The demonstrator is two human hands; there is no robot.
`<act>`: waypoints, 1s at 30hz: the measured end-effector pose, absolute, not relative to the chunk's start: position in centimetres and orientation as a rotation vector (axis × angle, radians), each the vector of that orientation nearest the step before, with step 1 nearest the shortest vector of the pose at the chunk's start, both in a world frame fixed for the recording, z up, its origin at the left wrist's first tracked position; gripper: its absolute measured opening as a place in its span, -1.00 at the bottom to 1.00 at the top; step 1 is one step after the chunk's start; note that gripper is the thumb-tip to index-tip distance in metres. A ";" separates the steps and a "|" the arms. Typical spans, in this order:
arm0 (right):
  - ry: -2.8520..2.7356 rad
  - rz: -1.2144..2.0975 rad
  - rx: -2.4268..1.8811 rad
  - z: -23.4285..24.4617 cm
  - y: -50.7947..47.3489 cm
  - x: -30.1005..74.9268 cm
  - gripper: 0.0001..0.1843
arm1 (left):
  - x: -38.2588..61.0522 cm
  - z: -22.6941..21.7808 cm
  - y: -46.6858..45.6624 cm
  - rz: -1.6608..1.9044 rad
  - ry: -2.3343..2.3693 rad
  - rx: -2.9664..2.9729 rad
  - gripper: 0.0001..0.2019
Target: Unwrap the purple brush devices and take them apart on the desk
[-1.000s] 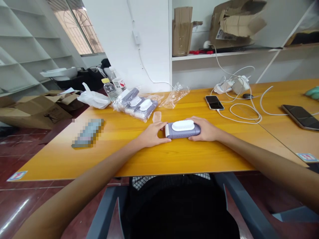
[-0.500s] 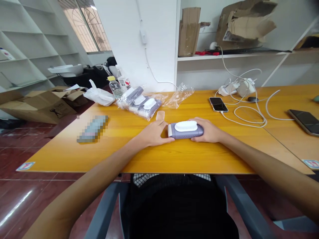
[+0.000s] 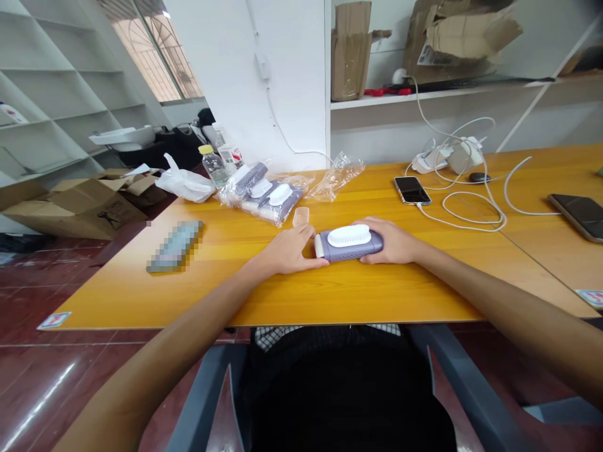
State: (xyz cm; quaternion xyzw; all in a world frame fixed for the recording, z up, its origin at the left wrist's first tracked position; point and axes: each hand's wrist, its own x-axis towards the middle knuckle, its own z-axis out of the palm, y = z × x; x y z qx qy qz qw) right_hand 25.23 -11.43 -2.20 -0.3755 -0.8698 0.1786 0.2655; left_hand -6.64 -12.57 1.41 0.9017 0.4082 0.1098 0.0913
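Note:
A grey-purple device with a white brush on top lies on the yellow table in front of me. My left hand rests at its left end, thumb and fingers touching the end by the white roller. My right hand wraps around its right end. A small clear cap stands just behind my left hand.
Bagged devices of the same kind and empty plastic bags lie behind. A water bottle, a phone on white charging cables, another phone at right, and a blurred flat object at left share the table.
Only the head camera shifted slightly; both hands stay on the device in the same place.

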 end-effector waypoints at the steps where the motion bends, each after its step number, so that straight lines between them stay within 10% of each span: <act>1: -2.350 0.483 -1.013 -2.2 -11.4 25.2 -0.18 | -6.6 1.4 -12.5 0.329 1.211 2.675 -0.41; 15: -2.358 0.505 -0.998 -2.1 -11.3 25.4 -0.17 | -8.5 1.5 -11.1 0.400 1.019 2.513 -0.29; 30: -2.388 0.520 -0.947 -2.5 -11.1 25.8 -0.08 | -8.4 1.8 -11.4 0.333 0.847 2.644 -0.68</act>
